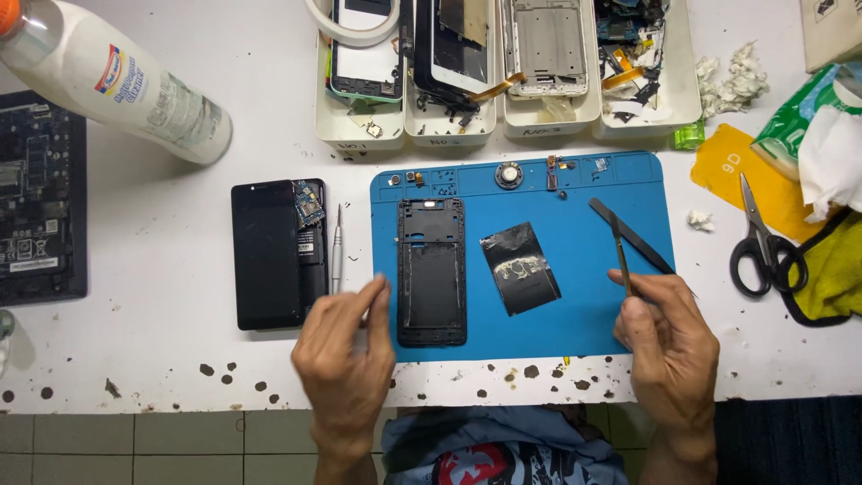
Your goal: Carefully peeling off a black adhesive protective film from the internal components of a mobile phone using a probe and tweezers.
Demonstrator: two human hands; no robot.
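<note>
My right hand (669,346) grips slim tweezers (620,251) that point up over the blue work mat (620,184). A black flat pry tool (633,235) lies on the mat just beside them. My left hand (346,359) hovers at the mat's lower left edge, fingers apart, holding nothing, close to a black phone frame (432,271). A black foil-backed piece (520,268) lies in the middle of the mat. Left of the mat are a black phone (269,253) with a small circuit board (308,205) on it and a thin screwdriver (337,248).
White trays (359,130) with phone parts line the back. A white bottle (117,81) lies at the back left, above a dark board (40,198). Scissors (759,242), an orange card (723,166) and cloths sit right. Small parts (509,174) lie on the mat's top.
</note>
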